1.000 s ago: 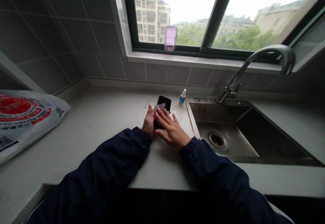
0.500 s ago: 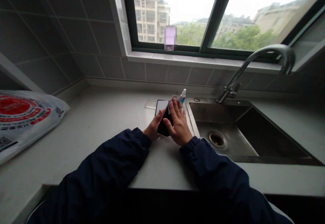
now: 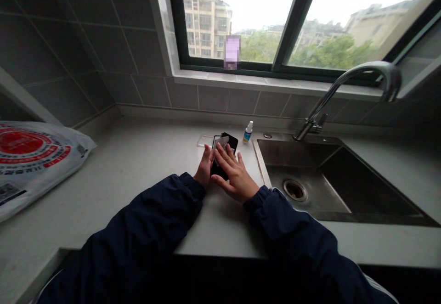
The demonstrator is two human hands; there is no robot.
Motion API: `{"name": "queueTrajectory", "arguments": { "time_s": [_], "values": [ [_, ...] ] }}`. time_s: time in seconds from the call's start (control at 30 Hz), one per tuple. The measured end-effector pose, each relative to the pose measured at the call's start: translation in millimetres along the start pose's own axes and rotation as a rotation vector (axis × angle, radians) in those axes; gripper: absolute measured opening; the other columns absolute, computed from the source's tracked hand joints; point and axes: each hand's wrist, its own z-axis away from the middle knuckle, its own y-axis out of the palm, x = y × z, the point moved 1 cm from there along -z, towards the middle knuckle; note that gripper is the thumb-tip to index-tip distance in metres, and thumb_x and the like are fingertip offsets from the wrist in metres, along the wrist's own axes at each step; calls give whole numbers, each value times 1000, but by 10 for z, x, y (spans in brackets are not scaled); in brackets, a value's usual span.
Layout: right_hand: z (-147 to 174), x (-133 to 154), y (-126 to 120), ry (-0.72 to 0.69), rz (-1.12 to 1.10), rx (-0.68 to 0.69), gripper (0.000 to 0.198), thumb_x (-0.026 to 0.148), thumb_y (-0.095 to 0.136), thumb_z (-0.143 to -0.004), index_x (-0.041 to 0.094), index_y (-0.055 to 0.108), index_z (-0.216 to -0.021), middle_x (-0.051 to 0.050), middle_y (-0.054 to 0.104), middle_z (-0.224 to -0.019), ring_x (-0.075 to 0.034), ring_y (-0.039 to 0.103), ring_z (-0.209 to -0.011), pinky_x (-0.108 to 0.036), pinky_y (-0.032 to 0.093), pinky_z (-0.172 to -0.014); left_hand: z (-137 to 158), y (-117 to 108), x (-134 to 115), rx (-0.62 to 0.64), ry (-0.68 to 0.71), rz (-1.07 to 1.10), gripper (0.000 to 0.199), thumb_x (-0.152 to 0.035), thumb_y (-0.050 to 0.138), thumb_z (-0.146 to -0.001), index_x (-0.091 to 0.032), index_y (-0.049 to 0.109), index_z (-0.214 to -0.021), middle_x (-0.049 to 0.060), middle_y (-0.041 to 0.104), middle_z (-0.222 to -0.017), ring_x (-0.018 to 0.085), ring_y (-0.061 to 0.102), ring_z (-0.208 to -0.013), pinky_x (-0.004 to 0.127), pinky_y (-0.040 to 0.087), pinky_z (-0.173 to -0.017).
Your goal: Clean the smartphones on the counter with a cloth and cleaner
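A black smartphone (image 3: 231, 138) rests in my left hand (image 3: 204, 167), which grips it along the left side. Fingers spread and flat, my right hand (image 3: 236, 175) presses a thin whitish wipe (image 3: 221, 142) against the phone's face and covers much of it. The right thumb is stretched out towards the phone's lower end. Behind the phone, the edge of another dark-framed flat thing (image 3: 215, 139) shows; most of it is hidden. A clear flat case (image 3: 204, 141) lies just beyond my left hand. Past my right fingertips a small white bottle with a blue and yellow label (image 3: 247, 132) stands upright.
To the right is a steel sink (image 3: 334, 180) with a curved tap (image 3: 324, 97). A printed plastic bag (image 3: 37, 161) lies on the pale countertop (image 3: 144, 157) at the left. Beyond the counter are a tiled wall and a window; a blurred pink patch (image 3: 232, 51) shows there.
My right hand has shifted left across the phone with the wipe. The phone is tipped flatter, and the bottle is now uncovered.
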Motion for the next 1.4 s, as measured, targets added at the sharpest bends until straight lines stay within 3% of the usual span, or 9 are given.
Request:
{"name": "queueTrajectory", "arguments": {
  "time_s": [0.13,0.27,0.47,0.67,1.07,1.4],
  "values": [
    [0,39,-6,-40,-33,68,74,47,52,-101,33,14,-163,-6,20,-169,-33,11,-158,-74,13,-120,-18,10,-34,-75,-31,25,75,-74,35,-95,-12,66,-124,18,73,-114,32,66,-120,47,48,-109],
    [-4,48,-18,-56,-71,79,57,40,45,-105,33,30,-160,-4,31,-166,-30,20,-156,-70,15,-122,-48,28,-61,-98,-9,70,69,-72,34,-96,-16,65,-122,12,74,-103,28,70,-110,43,52,-103],
    [0,41,-1,-99,-103,34,49,31,48,-104,33,43,-153,-5,46,-158,-28,34,-152,-68,24,-120,-48,60,-143,-120,-49,96,80,-78,25,-93,-18,58,-133,17,71,-112,31,70,-108,47,54,-99],
    [9,37,-4,-132,-110,-35,43,32,54,-103,30,54,-146,-6,58,-148,-27,46,-145,-63,32,-119,-32,69,-244,-153,-72,111,83,-82,26,-90,-20,55,-138,18,71,-115,34,70,-106,50,54,-97],
    [4,20,-11,-77,-54,-114,32,30,54,-104,27,65,-134,-6,66,-139,-25,55,-138,-59,37,-116,-113,-42,-227,-273,74,22,72,-70,24,-98,-12,66,-108,15,72,-88,27,73,-87,41,59,-84],
    [16,-111,88,-141,-44,-239,38,9,59,-96,29,70,-126,-2,72,-130,-21,64,-128,-49,48,-113,-106,10,-160,-223,26,51,73,-70,22,-98,-12,66,-111,17,72,-96,27,72,-91,41,59,-86]
  ]
}}
